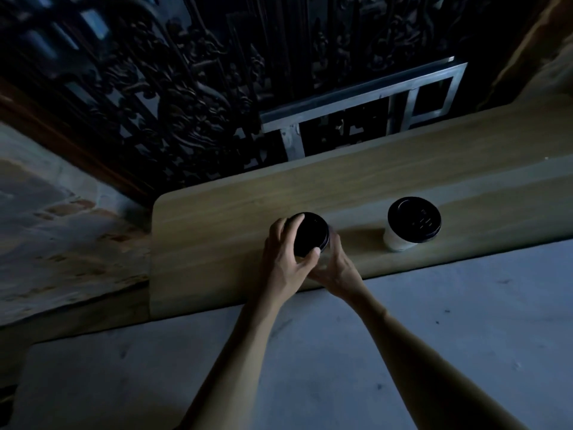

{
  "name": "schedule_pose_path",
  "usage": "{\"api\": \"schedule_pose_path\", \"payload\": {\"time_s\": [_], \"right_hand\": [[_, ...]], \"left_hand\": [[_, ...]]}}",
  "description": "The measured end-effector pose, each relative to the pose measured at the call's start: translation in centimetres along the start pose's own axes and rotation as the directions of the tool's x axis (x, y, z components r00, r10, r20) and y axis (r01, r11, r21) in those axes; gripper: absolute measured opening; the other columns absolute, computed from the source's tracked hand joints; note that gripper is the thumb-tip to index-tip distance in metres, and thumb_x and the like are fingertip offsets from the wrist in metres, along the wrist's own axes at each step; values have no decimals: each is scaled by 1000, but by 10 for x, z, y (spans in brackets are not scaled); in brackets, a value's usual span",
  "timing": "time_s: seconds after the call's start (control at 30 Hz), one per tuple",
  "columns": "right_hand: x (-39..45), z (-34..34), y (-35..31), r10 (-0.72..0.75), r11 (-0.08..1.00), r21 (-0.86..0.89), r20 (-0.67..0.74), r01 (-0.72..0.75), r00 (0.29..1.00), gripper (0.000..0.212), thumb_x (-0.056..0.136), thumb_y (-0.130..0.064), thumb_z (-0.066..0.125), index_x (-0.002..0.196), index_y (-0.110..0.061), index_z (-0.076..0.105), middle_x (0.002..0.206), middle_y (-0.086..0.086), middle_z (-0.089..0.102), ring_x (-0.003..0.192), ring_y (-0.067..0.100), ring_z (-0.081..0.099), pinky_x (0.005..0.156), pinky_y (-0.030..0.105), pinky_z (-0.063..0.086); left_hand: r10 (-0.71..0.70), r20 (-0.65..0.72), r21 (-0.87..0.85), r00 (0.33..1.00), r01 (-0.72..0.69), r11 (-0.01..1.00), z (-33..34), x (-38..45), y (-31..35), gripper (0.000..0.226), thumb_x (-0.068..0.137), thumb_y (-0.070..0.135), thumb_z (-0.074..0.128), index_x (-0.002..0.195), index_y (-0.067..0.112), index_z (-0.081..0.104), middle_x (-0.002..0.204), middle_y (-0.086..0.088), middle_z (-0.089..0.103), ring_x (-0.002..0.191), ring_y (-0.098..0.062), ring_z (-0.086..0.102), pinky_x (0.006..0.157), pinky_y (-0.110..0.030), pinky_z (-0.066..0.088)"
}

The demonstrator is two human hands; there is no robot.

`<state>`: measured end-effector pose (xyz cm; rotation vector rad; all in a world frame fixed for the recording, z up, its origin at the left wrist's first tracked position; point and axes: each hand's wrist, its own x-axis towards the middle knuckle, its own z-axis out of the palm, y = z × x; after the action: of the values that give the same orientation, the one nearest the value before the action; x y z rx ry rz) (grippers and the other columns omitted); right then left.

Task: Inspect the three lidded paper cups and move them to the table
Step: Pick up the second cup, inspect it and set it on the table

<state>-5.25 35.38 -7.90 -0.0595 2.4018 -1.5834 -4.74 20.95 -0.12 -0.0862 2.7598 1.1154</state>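
Two paper cups with black lids show in the dim head view. The left cup [311, 232] stands over the wooden ledge [223, 218]; both hands are on it. My left hand [286, 257] wraps its lid rim from the left, thumb on the near edge. My right hand [336, 263] holds the cup's body from the right and below, so most of the body is hidden. The second cup [409, 225], white with a black lid, stands upright on the ledge to the right, untouched. A third cup is not in view.
A grey table surface [310, 367] spreads below the ledge, nearest me. Behind the ledge are dark carved wooden panels [186, 88] and a metal frame [356, 103]. A rough wall [62, 228] lies to the left.
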Motion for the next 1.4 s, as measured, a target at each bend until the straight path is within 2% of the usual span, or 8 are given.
{"api": "schedule_pose_path", "payload": {"time_s": [0.1, 0.27, 0.47, 0.53, 0.63, 0.83, 1.07, 1.4], "right_hand": [[12, 8, 2, 88, 996, -9, -8, -88, 996, 88, 80, -43, 87, 149, -18, 39, 128, -10, 51, 122, 16, 61, 77, 5, 43], [9, 1, -7, 10, 996, -93, 8, -9, 1000, 78, 81, -30, 91, 143, -8, 49, 130, 12, 64, 120, 32, 62, 93, 41, 50], [-25, -26, -52, -65, 944, -311, 159, 113, 985, 91, 71, -50, 67, 148, -9, 40, 132, 13, 54, 119, 34, 53, 102, 50, 47], [-38, -37, -69, -116, 920, -344, 214, 186, 970, 84, 73, -45, 71, 143, -10, 42, 131, 12, 58, 117, 36, 58, 98, 51, 50], [-64, -50, -102, -168, 904, -345, 255, 252, 952, 84, 73, -52, 74, 143, -20, 40, 131, 6, 60, 114, 31, 62, 91, 50, 55], [-130, -59, -168, -308, 758, -507, 276, 410, 910, 97, 73, -79, 60, 154, -35, 30, 127, -3, 59, 98, 29, 69, 75, 44, 58], [-214, -54, -222, -355, 707, -517, 331, 483, 874, 89, 76, -79, 55, 149, -37, 28, 122, -3, 71, 92, 26, 69, 69, 35, 46], [-280, -51, -255, -239, 798, -467, 336, 381, 911, 76, 75, -74, 67, 139, -42, 42, 110, -11, 68, 92, 22, 63, 74, 38, 52]], "left_hand": [[-21, 10, -44, 1000, 21, 999, 3, 3, -4, 85, 85, 58, 58, 157, 14, 48, 151, -14, 45, 139, -27, 50, 112, -39, 48], [-34, -22, -101, 999, 32, 994, -4, -3, -8, 74, 92, 31, 75, 157, 11, 47, 147, -14, 47, 136, -21, 50, 111, -34, 45], [63, 138, -154, 988, -41, 987, -52, -39, -7, 84, 87, 69, 49, 164, 50, 21, 145, 7, 40, 109, 10, 45, 91, 0, 30], [82, 171, -192, 982, -49, 980, -68, -53, -5, 74, 86, 69, 47, 156, 60, 24, 142, 4, 46, 102, 12, 49, 95, -11, 41], [100, 164, -384, 981, -30, 923, -88, -80, 3, 61, 86, 66, 52, 145, 67, 35, 150, 8, 48, 125, 12, 51, 104, -29, 54], [90, -20, -496, 996, -88, 864, -121, -147, 28, 48, 81, 96, 44, 124, 74, 48, 131, 45, 56, 128, 14, 53, 96, -12, 49], [92, -150, -540, 984, -160, 826, -141, -217, 46, 44, 100, 64, 34, 133, 55, 62, 142, 16, 67, 139, -11, 57, 121, -51, 41], [-18, -264, -675, 964, -171, 717, -129, -278, 53, 47, 104, 49, 35, 128, 32, 72, 133, -1, 74, 132, -25, 64, 116, -68, 40]]}}
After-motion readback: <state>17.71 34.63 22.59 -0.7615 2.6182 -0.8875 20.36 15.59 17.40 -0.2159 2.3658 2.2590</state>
